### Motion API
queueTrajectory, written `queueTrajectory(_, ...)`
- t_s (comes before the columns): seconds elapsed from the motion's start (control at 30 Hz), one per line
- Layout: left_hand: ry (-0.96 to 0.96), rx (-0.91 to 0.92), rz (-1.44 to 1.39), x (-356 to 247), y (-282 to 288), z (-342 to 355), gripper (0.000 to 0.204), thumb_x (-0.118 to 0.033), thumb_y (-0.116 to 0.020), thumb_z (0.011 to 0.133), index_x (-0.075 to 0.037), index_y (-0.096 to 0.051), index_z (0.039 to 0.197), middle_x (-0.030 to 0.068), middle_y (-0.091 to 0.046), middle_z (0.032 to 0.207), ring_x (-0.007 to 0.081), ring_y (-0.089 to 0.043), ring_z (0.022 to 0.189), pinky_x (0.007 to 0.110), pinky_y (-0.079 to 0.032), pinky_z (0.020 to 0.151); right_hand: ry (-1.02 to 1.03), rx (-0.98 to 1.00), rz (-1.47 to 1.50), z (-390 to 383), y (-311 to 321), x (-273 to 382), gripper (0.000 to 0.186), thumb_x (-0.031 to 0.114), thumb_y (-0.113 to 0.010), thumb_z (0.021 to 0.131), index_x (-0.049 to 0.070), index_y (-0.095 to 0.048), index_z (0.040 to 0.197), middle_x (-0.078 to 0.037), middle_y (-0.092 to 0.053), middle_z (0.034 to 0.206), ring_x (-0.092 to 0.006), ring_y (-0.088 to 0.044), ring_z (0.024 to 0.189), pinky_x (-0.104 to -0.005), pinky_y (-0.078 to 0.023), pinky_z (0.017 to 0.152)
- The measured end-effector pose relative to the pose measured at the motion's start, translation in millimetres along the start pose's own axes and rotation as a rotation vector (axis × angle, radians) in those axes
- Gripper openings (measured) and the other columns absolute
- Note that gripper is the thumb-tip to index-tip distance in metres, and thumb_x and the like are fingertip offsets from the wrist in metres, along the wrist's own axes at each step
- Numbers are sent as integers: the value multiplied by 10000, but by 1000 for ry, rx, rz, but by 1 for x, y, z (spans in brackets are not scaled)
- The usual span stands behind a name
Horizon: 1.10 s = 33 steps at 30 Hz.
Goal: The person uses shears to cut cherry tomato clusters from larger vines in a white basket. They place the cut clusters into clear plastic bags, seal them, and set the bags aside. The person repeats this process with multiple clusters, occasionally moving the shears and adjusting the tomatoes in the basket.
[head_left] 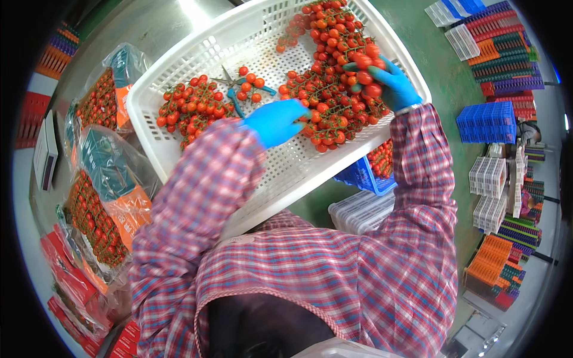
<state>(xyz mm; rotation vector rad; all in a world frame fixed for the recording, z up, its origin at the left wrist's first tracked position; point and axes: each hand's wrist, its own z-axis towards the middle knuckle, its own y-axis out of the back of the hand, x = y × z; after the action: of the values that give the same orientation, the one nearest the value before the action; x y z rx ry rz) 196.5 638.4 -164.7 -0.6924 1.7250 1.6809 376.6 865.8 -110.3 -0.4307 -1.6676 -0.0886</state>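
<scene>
My right hand (394, 83), in a blue glove, grips a blurred cherry-tomato cluster (367, 74) at the right of a white perforated crate (152, 131). My left hand (276, 122), also gloved, has its fingers curled at the edge of the large tomato pile (328, 119); whatever they hold is hidden. A smaller pile of tomatoes on vines (197, 104) lies at the crate's left. Teal-handled snips (234, 98) lie between the piles, beside a few loose tomatoes (250, 83).
Bagged tomato packs (95, 215) lie on the metal table (179, 24) at left. A blue basket of tomatoes (352, 173) and white crates (352, 212) sit below my crate's right side. Stacks of coloured crates (495, 65) line the right, near another person (528, 131).
</scene>
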Motion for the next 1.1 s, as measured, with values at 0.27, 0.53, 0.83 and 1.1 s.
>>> queueTrajectory(0.27,167,18,-38,17,-64,105,210,-186,-662,682,-114,-624,876,155,-515,1007,319,-551,951,404,-480,798,88,58,904,-64,-4,-24,797,590,-434,853,48,-210,1393,-222,-456,1253,-476,-436,1151,-575,-430,896)
queueTrajectory(0.53,246,11,-1687,32,-24,56,475,-144,-440,815,-57,-409,1281,184,-431,1319,345,-439,1197,436,-416,954,87,-46,852,-72,-22,-21,676,472,-415,905,84,-194,1413,-230,-327,1373,-465,-341,1237,-588,-407,911)
queueTrajectory(0.83,-91,71,-2096,7,3,-8,511,-271,-449,860,-92,-359,1330,220,-351,1370,460,-436,1163,515,-497,819,65,77,786,-53,-56,-18,629,303,-451,926,111,-122,1426,-241,-339,1345,-474,-411,1167,-527,-505,835)
queueTrajectory(1.1,870,38,481,37,42,-77,412,-219,-622,777,-115,-552,1170,126,-568,1098,280,-566,977,406,-485,793,60,0,583,-57,-58,-21,601,365,-494,907,87,-259,1385,-164,-457,1241,-271,-576,938,-307,-551,708)
